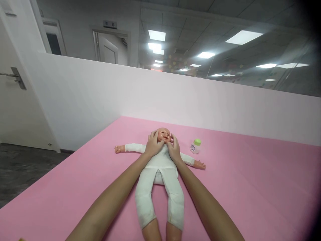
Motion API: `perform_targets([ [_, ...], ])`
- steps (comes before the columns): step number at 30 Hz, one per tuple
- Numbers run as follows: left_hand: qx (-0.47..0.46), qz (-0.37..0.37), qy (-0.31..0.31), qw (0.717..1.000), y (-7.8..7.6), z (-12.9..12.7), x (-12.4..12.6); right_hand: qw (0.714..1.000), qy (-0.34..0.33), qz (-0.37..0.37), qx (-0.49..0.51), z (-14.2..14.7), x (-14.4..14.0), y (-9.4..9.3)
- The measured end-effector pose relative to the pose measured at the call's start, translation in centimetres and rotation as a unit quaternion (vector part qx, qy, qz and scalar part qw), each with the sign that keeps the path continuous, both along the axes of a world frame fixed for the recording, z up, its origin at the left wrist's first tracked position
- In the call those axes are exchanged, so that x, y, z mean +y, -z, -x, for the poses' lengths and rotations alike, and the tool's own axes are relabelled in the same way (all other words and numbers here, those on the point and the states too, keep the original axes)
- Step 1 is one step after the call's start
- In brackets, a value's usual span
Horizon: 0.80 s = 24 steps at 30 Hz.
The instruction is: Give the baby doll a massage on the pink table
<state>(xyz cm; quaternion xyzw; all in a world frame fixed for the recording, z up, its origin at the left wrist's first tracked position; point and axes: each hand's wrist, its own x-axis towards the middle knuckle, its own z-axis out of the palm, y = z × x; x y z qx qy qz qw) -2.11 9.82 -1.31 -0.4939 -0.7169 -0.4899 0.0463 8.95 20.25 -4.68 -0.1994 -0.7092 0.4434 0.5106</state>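
A baby doll (160, 167) in a white suit is lying on its back in the middle of the pink tabletop (250, 187), arms spread out to both sides and legs pointing toward the person. The left hand (153, 144) and the right hand (173, 149) are resting on either side of the doll's head, fingers loosely curved and touching its cheeks and jaw rather than gripping anything. A small white bottle (195, 146) with a green cap is standing on the tabletop just beyond the doll's outstretched arm, close to the right hand but apart from it, with a white partition wall (200, 100) rising behind.
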Motion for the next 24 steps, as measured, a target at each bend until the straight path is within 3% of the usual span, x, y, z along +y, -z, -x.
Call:
perform_targets([
  [24, 0.005, -0.005, 0.003, 1.000, 0.04, 0.06, -0.05, 1.000, -0.013, 0.014, 0.005, -0.18, -0.47, -0.53],
])
